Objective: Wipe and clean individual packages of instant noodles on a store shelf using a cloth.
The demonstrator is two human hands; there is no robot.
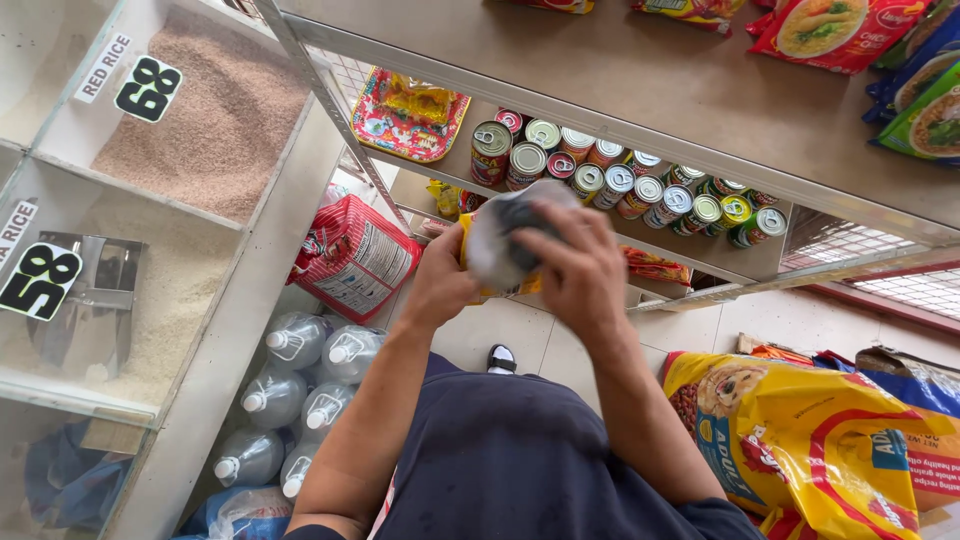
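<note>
Rice bins with a metal scoop line the far left of a shop aisle, above a cluster of clear water bottles standing on the floor. At centre, a person's left hand cups the underside of a small yellow packet held at chest height in front of the shelves, its grip curled shut around the packet's lower edge. The right hand presses a grey-white cloth over the packet's top, fingers closed down on the fabric. The packet looks light and soft-sided, likely to crumple if squeezed hard and slick on its printed film, so its firmer sealed edges seem the safest hold; the cloth is limp and gives no support of its own. Behind the hands, rows of tin cans fill a metal shelf. At right, a large yellow pet-food sack lies on the floor.
</note>
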